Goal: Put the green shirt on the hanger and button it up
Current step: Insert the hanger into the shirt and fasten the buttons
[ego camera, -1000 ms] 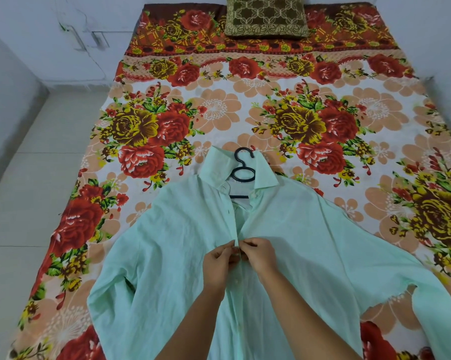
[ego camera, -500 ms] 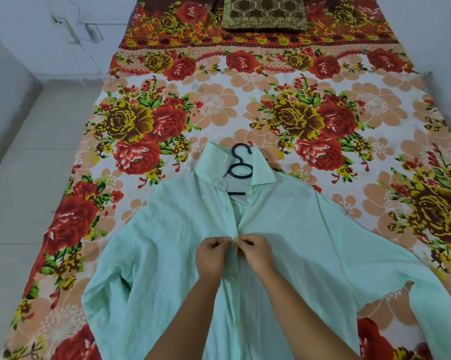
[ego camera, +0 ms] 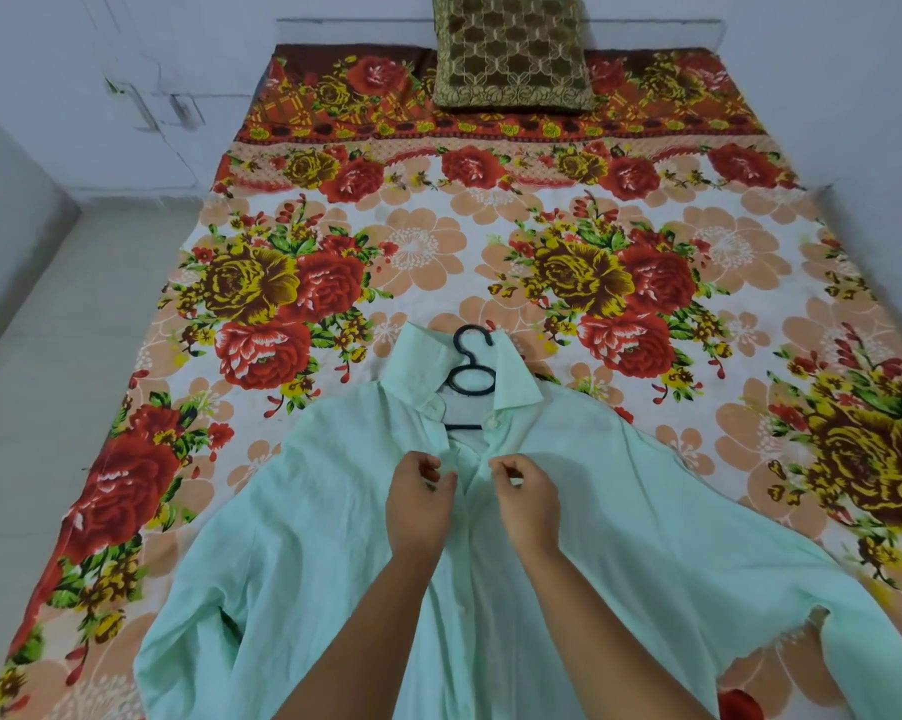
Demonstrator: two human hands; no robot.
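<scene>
A pale green shirt [ego camera: 293, 517] lies front-up on the bed with its sleeves spread to both sides. A black hanger [ego camera: 471, 379] sits inside it; its hook sticks out past the open collar. My left hand [ego camera: 419, 506] pinches the left front edge of the shirt just below the collar. My right hand [ego camera: 524, 498] pinches the right front edge, a small gap away from the left. The placket gapes open between the collar and my hands. Below my hands my forearms hide much of the placket.
The bed carries a flowered sheet [ego camera: 418, 252] in red, yellow and peach. A brown patterned cushion [ego camera: 511, 49] rests at its far end. A pale tiled floor [ego camera: 49, 381] runs along the left side, with white walls behind and to the right.
Both hands have moved up the shirt front toward the collar and drawn slightly apart. The view has tilted up, so the cushion shows in full.
</scene>
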